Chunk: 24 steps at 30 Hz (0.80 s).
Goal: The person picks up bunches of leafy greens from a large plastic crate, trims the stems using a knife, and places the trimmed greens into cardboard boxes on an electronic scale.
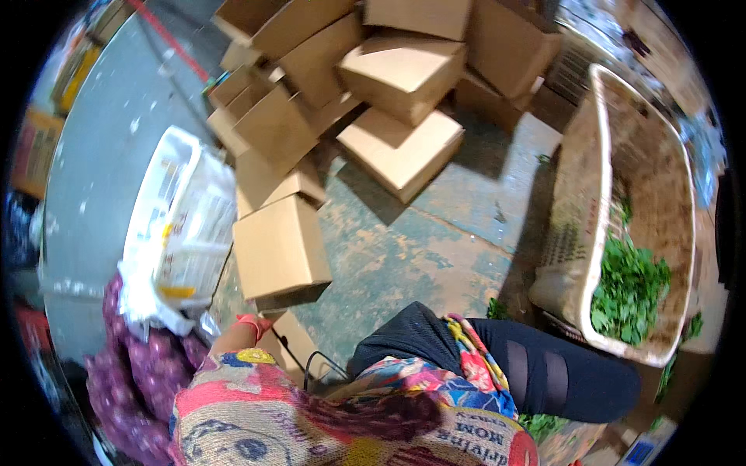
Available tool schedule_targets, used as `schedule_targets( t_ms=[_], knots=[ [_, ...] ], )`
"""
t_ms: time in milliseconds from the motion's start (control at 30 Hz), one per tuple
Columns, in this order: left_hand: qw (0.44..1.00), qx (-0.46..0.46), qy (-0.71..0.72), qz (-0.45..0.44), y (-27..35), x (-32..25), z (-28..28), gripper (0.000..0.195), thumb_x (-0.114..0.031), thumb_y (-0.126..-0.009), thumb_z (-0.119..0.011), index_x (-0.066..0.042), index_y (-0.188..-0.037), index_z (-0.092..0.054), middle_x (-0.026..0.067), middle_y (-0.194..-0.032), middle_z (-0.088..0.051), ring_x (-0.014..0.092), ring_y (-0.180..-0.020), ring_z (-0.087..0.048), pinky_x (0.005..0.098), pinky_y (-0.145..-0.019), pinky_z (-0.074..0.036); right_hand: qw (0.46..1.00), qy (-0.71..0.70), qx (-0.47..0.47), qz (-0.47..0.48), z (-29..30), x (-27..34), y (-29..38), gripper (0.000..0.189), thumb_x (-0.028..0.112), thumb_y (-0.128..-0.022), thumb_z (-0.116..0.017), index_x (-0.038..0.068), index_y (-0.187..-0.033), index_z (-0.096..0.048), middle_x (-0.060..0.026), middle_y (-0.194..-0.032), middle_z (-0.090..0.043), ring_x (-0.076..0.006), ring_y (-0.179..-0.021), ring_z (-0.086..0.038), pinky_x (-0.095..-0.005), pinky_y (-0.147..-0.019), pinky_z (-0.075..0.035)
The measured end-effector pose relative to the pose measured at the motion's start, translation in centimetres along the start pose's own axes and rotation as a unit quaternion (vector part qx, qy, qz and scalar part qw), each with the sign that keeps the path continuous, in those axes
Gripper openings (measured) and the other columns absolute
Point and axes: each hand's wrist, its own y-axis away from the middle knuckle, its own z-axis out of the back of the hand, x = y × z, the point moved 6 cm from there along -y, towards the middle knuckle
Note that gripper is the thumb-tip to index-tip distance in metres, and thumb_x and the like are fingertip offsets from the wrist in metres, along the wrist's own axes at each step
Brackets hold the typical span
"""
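Note:
My left forearm reaches forward at the lower left, with a red band around the wrist. Little of my left hand (266, 324) shows; it is beside an open cardboard box (291, 338) on the floor, and its fingers cannot be made out. A dark cord or strap (308, 364) loops over that box. Just ahead of the hand sits a closed carton (280, 247). My right hand is out of view. To my right stands a tall, dirty white plastic basket (600, 279), tilted in view, with leafy greens (629, 291) inside.
Purple mesh sacks of what look like onions (145, 373) lie at the left, below a white plastic crate (192, 221). Several cardboard boxes (402, 64) are piled ahead. Loose leaves (496, 309) lie by my knee. A device with a blue display (641, 451) is at lower right.

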Motion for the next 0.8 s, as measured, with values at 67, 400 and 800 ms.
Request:
schedule_targets(
  t_ms=[67,400,800],
  knots=[
    [0.997,0.046,0.053,0.039,1.3,1.4,-1.7,0.072,-0.047,-0.075,-0.065,-0.008,-0.131,-0.044,0.0215,-0.131,-0.044,0.033,-0.107,-0.052,0.0394,-0.078,-0.049,1.000,0.001,-0.003,-0.005,-0.2,0.1,0.7,0.049,0.032,-0.093,-0.042,-0.006,-0.122,-0.047,-0.0185,-0.126,-0.049,-0.0267,-0.116,-0.045,-0.0375,-0.099,-0.036],
    [0.967,-0.019,-0.248,-0.059,-2.6,0.2,-6.9,0.113,-0.052,-0.057,-0.076,-0.013,-0.143,-0.014,0.0322,-0.141,-0.011,0.045,-0.122,-0.037,0.0467,-0.095,-0.039,0.998,0.023,-0.023,-0.050,-0.6,1.3,-1.0,0.048,0.032,-0.094,-0.039,-0.006,-0.120,-0.048,-0.0178,-0.121,-0.052,-0.0259,-0.112,-0.048,-0.0385,-0.096,-0.038],
    [0.914,0.004,-0.389,-0.113,-5.2,-0.7,-4.4,0.085,-0.039,-0.058,-0.072,-0.009,-0.123,-0.025,0.0281,-0.121,-0.020,0.042,-0.106,-0.041,0.0456,-0.084,-0.040,0.999,-0.029,-0.039,-0.022,0.6,0.9,1.9,0.038,0.027,-0.092,-0.047,-0.005,-0.111,-0.053,-0.0125,-0.102,-0.060,-0.0221,-0.095,-0.056,-0.0342,-0.084,-0.046]
  ],
)
